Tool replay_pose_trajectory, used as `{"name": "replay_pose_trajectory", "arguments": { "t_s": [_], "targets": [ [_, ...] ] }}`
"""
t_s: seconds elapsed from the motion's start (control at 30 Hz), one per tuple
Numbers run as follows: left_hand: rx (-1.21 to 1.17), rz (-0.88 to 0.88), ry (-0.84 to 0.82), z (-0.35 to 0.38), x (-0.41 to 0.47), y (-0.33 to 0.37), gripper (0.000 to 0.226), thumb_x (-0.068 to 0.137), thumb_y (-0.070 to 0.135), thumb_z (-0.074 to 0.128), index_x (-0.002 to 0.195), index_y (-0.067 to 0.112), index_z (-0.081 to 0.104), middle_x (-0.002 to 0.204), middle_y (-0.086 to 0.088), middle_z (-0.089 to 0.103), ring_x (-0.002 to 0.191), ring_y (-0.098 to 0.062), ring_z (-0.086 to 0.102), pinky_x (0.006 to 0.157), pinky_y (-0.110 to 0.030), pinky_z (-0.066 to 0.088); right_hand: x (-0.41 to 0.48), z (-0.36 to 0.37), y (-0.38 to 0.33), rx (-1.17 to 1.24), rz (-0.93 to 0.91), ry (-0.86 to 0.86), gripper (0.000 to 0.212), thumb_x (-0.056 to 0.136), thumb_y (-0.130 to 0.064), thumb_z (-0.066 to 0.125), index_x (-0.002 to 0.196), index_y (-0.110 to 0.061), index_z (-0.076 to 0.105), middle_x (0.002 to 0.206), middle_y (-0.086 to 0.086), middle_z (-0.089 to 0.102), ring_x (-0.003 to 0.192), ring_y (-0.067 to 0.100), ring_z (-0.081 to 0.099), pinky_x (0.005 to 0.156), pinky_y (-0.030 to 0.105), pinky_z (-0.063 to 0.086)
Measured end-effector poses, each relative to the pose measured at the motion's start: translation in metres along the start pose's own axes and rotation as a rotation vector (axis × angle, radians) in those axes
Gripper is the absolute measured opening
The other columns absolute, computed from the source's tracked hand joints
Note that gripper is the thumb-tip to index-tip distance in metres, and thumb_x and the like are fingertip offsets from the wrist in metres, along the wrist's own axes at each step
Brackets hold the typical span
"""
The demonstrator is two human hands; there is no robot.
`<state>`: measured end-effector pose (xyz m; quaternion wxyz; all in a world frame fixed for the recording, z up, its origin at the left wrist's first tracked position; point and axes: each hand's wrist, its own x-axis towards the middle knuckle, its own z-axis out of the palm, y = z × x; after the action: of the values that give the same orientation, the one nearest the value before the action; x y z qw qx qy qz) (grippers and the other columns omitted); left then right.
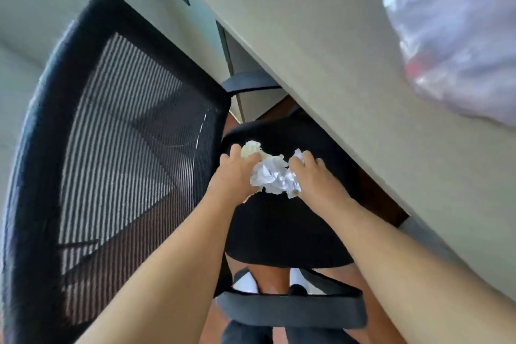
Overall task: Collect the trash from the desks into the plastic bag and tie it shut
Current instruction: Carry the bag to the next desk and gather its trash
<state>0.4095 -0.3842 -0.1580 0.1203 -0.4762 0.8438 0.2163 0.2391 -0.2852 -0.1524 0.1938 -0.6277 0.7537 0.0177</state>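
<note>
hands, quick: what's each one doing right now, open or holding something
left hand: fingers curled round the crumpled paper on the chair seat
right hand: grips the same crumpled paper from the other side

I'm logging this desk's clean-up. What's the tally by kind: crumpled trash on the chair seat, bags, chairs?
Crumpled white paper clump: 1 (separate pieces cannot be told apart)
Crumpled pale yellow wad: 1
Translucent plastic bag: 1
Black mesh-backed office chair: 1
Total: 4
</note>
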Motion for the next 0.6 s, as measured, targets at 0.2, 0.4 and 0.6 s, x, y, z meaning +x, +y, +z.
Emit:
{"name": "replay_pose_trajectory", "arguments": {
  "t_s": [0.2, 0.4, 0.6],
  "targets": [
    [-0.053, 0.177, 0.132, -0.117, -0.018, 0.041, 0.064, 0.078, 0.035, 0.075, 0.134, 0.033, 0.044, 0.12, -0.005, 0.035, 0.103, -0.029, 0.042, 0.079, -0.042, 0.049, -0.031, -0.109, -0.001, -0.065, 0.076, 0.295, 0.06, 0.055, 0.007, 0.076, 0.106, -0.01, 0.051, 0.101, 0.015, 0.053, 0.071, 0.032, 0.053, 0.045, 0.031, 0.03],
    [-0.029, 0.437, 0.096, -0.128, -0.014, 0.153, 0.062, 0.077, 0.032, 0.076, 0.132, 0.029, 0.047, 0.124, -0.007, 0.035, 0.108, -0.033, 0.043, 0.085, -0.046, 0.05, -0.11, -0.134, 0.084, -0.191, 0.348, 0.434, 0.078, 0.035, -0.003, 0.086, 0.099, -0.013, 0.043, 0.088, 0.016, 0.056, 0.056, 0.029, 0.051, 0.039, 0.023, 0.021],
    [0.123, 0.549, 0.02, -0.093, 0.004, 0.267, 0.061, 0.079, 0.034, 0.071, 0.134, 0.031, 0.043, 0.13, -0.007, 0.033, 0.107, -0.033, 0.045, 0.078, -0.038, 0.046, -0.179, -0.133, 0.18, -0.053, 0.634, 0.308, 0.044, 0.064, -0.003, 0.075, 0.103, -0.011, 0.057, 0.101, 0.015, 0.051, 0.069, 0.024, 0.032, 0.045, 0.024, 0.017]
  ]
}}
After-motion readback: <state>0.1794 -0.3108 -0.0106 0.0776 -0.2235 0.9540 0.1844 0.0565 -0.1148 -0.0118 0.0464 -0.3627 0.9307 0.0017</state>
